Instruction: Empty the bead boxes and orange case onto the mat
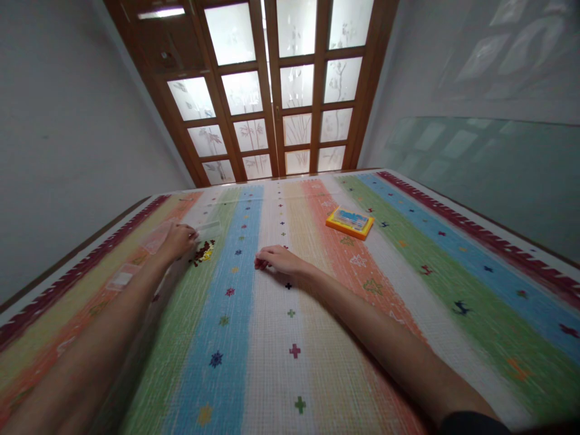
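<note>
Left hand (180, 240), fingers bent, sits beside a flat, loosely scattered heap of tiny dark-red and bright-yellow pieces (205, 252), toward the far-left corner of the surface (272, 374); right hand (277, 260) is loosely curled. What either grips, I cannot tell.

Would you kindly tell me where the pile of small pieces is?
In the head view, the pile lies left of centre on the green stripe, beside the left hand.
</note>
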Demonstrator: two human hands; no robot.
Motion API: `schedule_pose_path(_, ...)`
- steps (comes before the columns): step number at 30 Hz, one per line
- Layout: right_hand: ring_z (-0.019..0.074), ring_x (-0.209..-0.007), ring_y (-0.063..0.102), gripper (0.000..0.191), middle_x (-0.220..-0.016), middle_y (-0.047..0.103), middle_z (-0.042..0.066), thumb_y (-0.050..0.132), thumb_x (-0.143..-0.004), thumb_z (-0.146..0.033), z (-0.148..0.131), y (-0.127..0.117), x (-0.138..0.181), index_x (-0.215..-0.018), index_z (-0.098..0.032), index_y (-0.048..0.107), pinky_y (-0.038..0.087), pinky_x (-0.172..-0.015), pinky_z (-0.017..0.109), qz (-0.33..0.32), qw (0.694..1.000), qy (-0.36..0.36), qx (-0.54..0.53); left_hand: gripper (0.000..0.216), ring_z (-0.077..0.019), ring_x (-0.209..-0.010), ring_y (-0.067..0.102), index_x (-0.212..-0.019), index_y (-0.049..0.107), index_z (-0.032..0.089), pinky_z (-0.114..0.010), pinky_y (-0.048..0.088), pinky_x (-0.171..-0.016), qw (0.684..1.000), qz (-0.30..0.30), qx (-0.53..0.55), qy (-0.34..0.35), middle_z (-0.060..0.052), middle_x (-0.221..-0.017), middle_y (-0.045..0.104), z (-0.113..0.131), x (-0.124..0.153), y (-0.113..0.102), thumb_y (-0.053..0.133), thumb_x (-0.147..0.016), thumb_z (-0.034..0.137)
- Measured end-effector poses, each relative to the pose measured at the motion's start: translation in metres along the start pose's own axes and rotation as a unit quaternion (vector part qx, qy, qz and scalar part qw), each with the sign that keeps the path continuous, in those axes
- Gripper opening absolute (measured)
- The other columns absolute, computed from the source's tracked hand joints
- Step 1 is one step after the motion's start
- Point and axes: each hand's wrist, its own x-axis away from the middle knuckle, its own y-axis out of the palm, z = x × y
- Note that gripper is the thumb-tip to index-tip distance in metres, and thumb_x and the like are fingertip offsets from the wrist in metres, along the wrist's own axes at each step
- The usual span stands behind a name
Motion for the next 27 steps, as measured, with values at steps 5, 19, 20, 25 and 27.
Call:
schedule_pose_path(5,0.0134,-0.073,0.062,0.033,-0.076,0.067,0.005,0.049,-0.097,-0.014,0.001,0.001,0.0,-0.066,-0.019,0.059,0.048,-0.076,0.024,-0.003,1.0,0.006,0.005,0.046,-0.0285,-0.111,0.066,-0.11,0.072,0.016,-0.04,0.049,-0.098,1.0,0.023,0.021,-0.003,-0.012,-0.113,0.074,-0.001,0.002,-0.016,0.041,-0.076,0.023)
schedule_pose_path(19,0.0263,-0.106,0.065,0.024,-0.114,0.071,0.012,0.065,-0.087,-0.031,-0.048,-0.15,0.059,-0.106,-0.018,0.07,0.048,-0.095,0.04,0.25,0.848,-0.118,0.452,0.038,-0.0293,-0.095,0.07,-0.098,0.07,0.017,-0.042,0.053,-0.092,0.991,0.082,0.089,0.061,-0.015,-0.104,0.074,0.032,0.013,-0.001,0.042,-0.087,0.041)
schedule_pose_path(20,0.0286,-0.108,0.064,0.027,-0.115,0.071,0.012,0.067,-0.085,-0.033,-0.043,-0.167,0.066,-0.108,-0.019,0.07,0.048,-0.096,0.043,0.285,0.825,-0.096,0.478,0.038,-0.0285,-0.093,0.069,-0.095,0.07,0.018,-0.042,0.054,-0.09,0.987,0.101,0.096,0.077,-0.014,-0.101,0.074,0.039,0.016,-0.001,0.041,-0.089,0.042)
schedule_pose_path(25,0.0369,-0.117,0.06,0.057,-0.126,0.065,0.016,0.078,-0.073,-0.043,0.003,-0.213,0.079,-0.122,-0.019,0.064,0.049,-0.094,0.048,0.345,0.771,0.069,0.531,0.037,-0.0242,-0.085,0.067,-0.085,0.068,0.018,-0.039,0.055,-0.083,0.96,0.161,0.127,0.188,-0.011,-0.088,0.071,0.086,0.035,0.0,0.041,-0.097,0.042)
schedule_pose_path(27,0.0354,-0.114,0.062,0.059,-0.124,0.067,0.015,0.079,-0.072,-0.042,0.019,-0.215,0.079,-0.125,-0.02,0.062,0.05,-0.092,0.046,0.339,0.771,0.107,0.529,0.034,-0.0232,-0.087,0.067,-0.09,0.069,0.018,-0.038,0.054,-0.085,0.949,0.164,0.146,0.226,-0.011,-0.091,0.071,0.105,0.047,0.001,0.043,-0.098,0.038)
